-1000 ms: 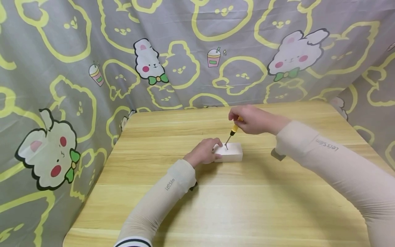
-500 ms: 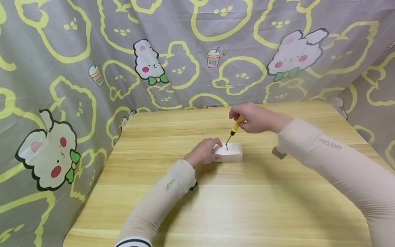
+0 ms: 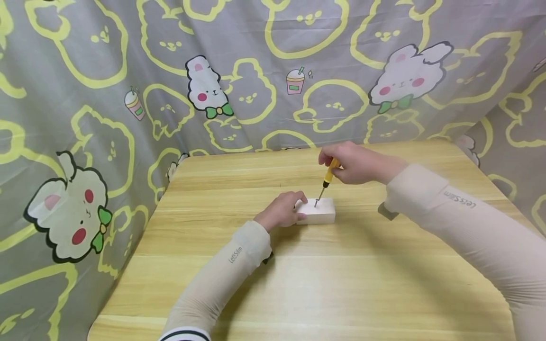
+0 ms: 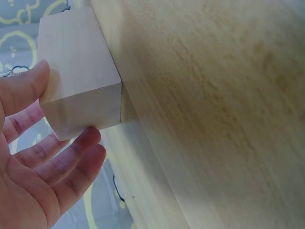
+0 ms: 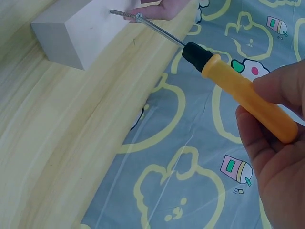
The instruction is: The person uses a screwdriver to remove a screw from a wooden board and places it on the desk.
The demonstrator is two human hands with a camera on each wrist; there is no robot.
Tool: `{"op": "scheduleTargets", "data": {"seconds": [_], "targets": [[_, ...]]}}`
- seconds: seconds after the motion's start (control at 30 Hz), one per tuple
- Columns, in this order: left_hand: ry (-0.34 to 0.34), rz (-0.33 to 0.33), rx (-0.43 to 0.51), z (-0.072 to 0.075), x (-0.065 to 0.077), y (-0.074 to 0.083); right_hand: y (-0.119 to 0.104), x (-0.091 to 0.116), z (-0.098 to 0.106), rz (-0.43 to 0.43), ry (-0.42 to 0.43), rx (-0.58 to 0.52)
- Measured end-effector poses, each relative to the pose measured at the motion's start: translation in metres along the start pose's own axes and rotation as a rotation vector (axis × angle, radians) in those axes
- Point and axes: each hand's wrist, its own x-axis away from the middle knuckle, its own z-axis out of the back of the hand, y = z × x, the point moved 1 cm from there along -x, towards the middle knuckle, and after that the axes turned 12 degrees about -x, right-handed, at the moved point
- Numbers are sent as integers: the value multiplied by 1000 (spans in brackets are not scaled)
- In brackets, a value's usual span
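A pale wooden block lies on the table, its near end and top showing in the left wrist view as well. My left hand grips the block's left end, thumb on the near side and fingers around the end. From the block's top face sticks a screw, slightly tilted. My right hand holds a screwdriver with a yellow handle and black collar, pinched between thumb and fingers. The screwdriver's shaft slants down leftward, and its tip meets the screw head.
The wooden table has rounded corners. Behind it and along both sides hangs a grey curtain with yellow outlines and cartoon animals. A dark wrist-camera piece sits below the right cuff.
My right hand and the screwdriver have shifted slightly right. The screw, which leaned left, now leans a little right. My left hand and the block stay in place.
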Motion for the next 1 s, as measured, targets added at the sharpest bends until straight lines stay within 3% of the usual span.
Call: {"op": "scheduleTargets", "data": {"seconds": [0.47, 0.77, 0.87, 1.0], "targets": [[2, -3, -10, 1, 1, 1, 0, 2, 3, 0, 32, 19], [1, 2, 4, 1, 2, 0, 6, 9, 10, 14, 209, 68], [6, -7, 4, 1, 1, -1, 11, 14, 12, -48, 277, 81], [1, -10, 7, 0, 1, -1, 21, 27, 14, -213, 341, 21]]}}
